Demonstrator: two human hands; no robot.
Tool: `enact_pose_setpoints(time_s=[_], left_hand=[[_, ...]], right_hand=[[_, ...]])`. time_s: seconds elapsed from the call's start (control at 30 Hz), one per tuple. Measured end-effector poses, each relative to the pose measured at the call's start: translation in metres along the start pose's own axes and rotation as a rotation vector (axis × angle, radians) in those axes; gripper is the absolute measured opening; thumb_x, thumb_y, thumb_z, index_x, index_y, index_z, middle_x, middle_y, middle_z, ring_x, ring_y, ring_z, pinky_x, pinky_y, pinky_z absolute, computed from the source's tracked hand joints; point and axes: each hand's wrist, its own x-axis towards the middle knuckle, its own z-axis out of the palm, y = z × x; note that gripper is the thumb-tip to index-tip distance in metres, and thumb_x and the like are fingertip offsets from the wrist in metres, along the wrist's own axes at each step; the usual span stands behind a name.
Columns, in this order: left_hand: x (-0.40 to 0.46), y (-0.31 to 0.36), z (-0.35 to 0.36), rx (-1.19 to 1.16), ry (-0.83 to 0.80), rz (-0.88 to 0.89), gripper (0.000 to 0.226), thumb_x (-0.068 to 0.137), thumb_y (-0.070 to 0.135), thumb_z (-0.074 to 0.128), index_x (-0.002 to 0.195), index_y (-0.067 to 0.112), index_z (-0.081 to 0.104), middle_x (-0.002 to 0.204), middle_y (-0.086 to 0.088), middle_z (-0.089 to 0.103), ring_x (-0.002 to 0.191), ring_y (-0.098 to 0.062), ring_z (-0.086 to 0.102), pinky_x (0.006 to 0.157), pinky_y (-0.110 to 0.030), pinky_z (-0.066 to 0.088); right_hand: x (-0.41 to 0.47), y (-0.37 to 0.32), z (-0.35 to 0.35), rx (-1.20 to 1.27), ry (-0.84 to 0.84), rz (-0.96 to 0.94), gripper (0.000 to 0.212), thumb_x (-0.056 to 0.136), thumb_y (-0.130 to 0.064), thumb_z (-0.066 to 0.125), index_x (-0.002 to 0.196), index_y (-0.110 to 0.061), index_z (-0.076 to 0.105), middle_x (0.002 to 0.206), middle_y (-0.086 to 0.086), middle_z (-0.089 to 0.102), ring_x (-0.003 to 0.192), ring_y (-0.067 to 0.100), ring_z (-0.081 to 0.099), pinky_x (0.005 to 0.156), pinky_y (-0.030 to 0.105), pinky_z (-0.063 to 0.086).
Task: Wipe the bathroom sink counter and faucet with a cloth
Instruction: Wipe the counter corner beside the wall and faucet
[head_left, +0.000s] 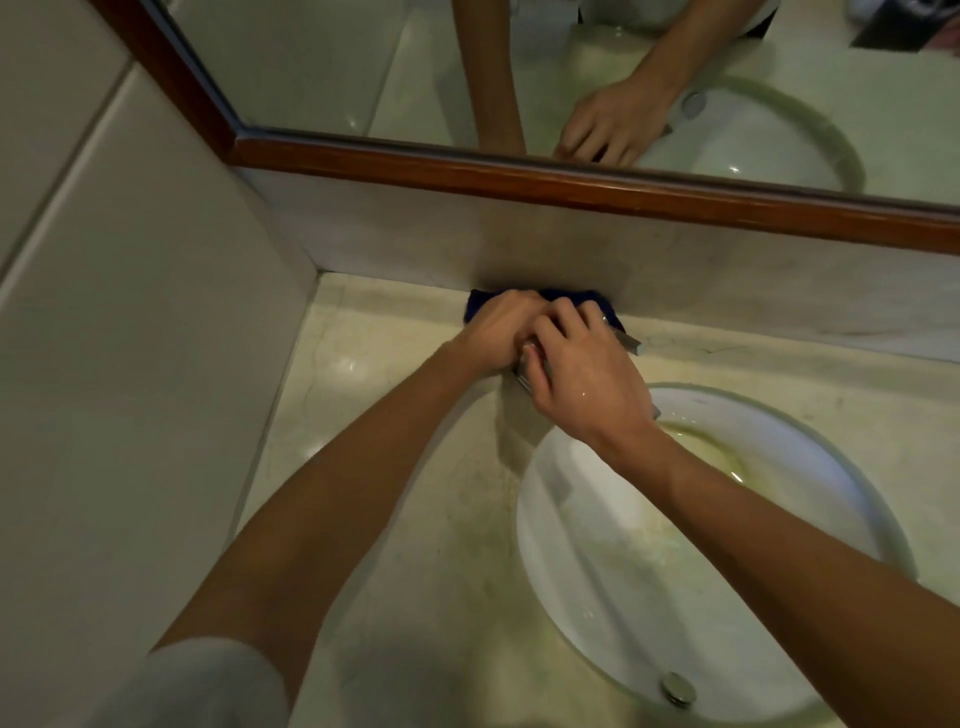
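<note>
Both your hands meet at the back of the counter (363, 415), behind the white basin (597, 545) and just under the wood-framed mirror (571, 182). Your left hand (498, 327) has its fingers curled over the dark blue cloth (478, 304), which lies bunched against the backsplash (467, 239) at the foot of the faucet (631, 343). Your right hand (582, 374) lies over the faucet body with its fingers bent around the metal — whether it also has hold of the cloth cannot be told, since the two hands overlap there. Only slivers of chrome show from under your palm.

The risks from here look modest but real: with the right hand bearing on the faucet, a firm push could knock the lever and start water running onto cloth and counter. The cloth is wadded into the narrow gap at the wall, so it may skip the seam behind the base — and the wet-looking skin hints at a slippery grip
</note>
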Motion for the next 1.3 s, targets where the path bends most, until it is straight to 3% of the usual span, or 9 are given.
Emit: enact_pose_setpoints(time_s=[0.1, 0.2, 0.33, 0.4, 0.5, 0.7, 1.0, 1.17, 1.3], left_hand=[[-0.006, -0.007, -0.003, -0.082, 0.015, 0.037, 0.019, 0.095, 0.013, 0.053, 0.090, 0.007, 0.070, 0.090, -0.008, 0.072, 0.076, -0.019, 0.063, 0.071, -0.042, 0.055], [-0.035, -0.013, 0.019, -0.167, 0.432, -0.093, 0.028, 0.100, 0.016, 0.054, 0.122, 0.013, 0.072, 0.122, -0.002, 0.073, 0.113, -0.015, 0.065, 0.102, -0.031, 0.049], [-0.091, 0.020, 0.071, -0.175, 0.774, -0.468, 0.035, 0.102, 0.009, 0.052, 0.134, 0.012, 0.065, 0.135, -0.001, 0.064, 0.126, -0.016, 0.055, 0.109, -0.035, 0.045], [-0.114, 0.044, 0.097, -0.174, 0.745, -0.490, 0.036, 0.101, 0.013, 0.051, 0.134, 0.012, 0.064, 0.136, -0.002, 0.063, 0.125, -0.017, 0.055, 0.106, -0.039, 0.048], [-0.130, 0.068, 0.126, -0.138, 0.669, -0.485, 0.042, 0.099, 0.019, 0.049, 0.138, 0.010, 0.062, 0.141, -0.007, 0.060, 0.128, -0.022, 0.056, 0.108, -0.042, 0.048], [-0.123, 0.079, 0.143, -0.027, 0.578, -0.609, 0.047, 0.098, 0.013, 0.055, 0.143, 0.004, 0.054, 0.150, -0.011, 0.052, 0.137, -0.026, 0.049, 0.112, -0.045, 0.043], [-0.121, 0.081, 0.141, 0.037, 0.544, -0.656, 0.052, 0.095, 0.025, 0.049, 0.144, 0.006, 0.054, 0.152, -0.007, 0.050, 0.139, -0.024, 0.046, 0.117, -0.042, 0.037], [-0.120, 0.083, 0.140, 0.034, 0.528, -0.667, 0.053, 0.095, 0.027, 0.050, 0.145, 0.007, 0.054, 0.153, -0.005, 0.048, 0.140, -0.022, 0.044, 0.117, -0.041, 0.036], [-0.122, 0.083, 0.140, 0.035, 0.524, -0.665, 0.054, 0.094, 0.027, 0.052, 0.144, 0.008, 0.054, 0.153, -0.006, 0.048, 0.140, -0.024, 0.044, 0.116, -0.042, 0.036]], right_hand=[[0.000, 0.000, -0.002, 0.043, 0.004, -0.004, 0.033, 0.102, -0.031, 0.042, 0.115, -0.013, 0.065, 0.119, 0.007, 0.059, 0.102, 0.024, 0.048, 0.090, 0.042, 0.046], [-0.001, 0.000, -0.004, 0.168, 0.056, 0.022, 0.030, 0.099, -0.031, 0.049, 0.116, -0.014, 0.067, 0.117, 0.003, 0.063, 0.104, 0.021, 0.051, 0.095, 0.040, 0.046], [-0.004, 0.009, -0.018, 0.726, 0.214, 0.206, 0.027, 0.100, -0.022, 0.056, 0.121, -0.018, 0.071, 0.117, -0.006, 0.071, 0.109, 0.007, 0.062, 0.097, 0.027, 0.051], [-0.009, 0.029, -0.028, 0.951, 0.360, 0.372, 0.026, 0.102, -0.014, 0.054, 0.119, -0.017, 0.073, 0.115, -0.007, 0.073, 0.108, 0.004, 0.066, 0.096, 0.022, 0.053], [-0.022, 0.077, -0.025, 0.851, 0.496, 0.510, 0.029, 0.100, -0.007, 0.052, 0.118, -0.016, 0.074, 0.112, -0.007, 0.073, 0.105, 0.004, 0.068, 0.097, 0.027, 0.055], [-0.012, 0.124, 0.036, 0.459, -0.036, 0.147, 0.057, 0.093, -0.026, 0.072, 0.146, -0.014, 0.054, 0.146, 0.009, 0.054, 0.130, 0.026, 0.051, 0.110, 0.034, 0.036], [-0.006, 0.136, 0.073, 0.440, 0.264, 0.103, 0.030, 0.088, -0.014, 0.077, 0.117, -0.007, 0.074, 0.105, 0.013, 0.064, 0.081, 0.027, 0.064, 0.076, 0.028, 0.049], [-0.036, 0.163, 0.044, 0.182, 0.213, 0.219, 0.040, 0.082, -0.028, 0.080, 0.115, -0.006, 0.073, 0.110, 0.014, 0.061, 0.096, 0.033, 0.058, 0.080, 0.040, 0.050], [-0.013, 0.153, 0.043, 0.049, 0.096, -0.168, 0.063, 0.082, -0.038, 0.077, 0.136, -0.010, 0.060, 0.138, 0.014, 0.058, 0.121, 0.034, 0.054, 0.095, 0.045, 0.046]])
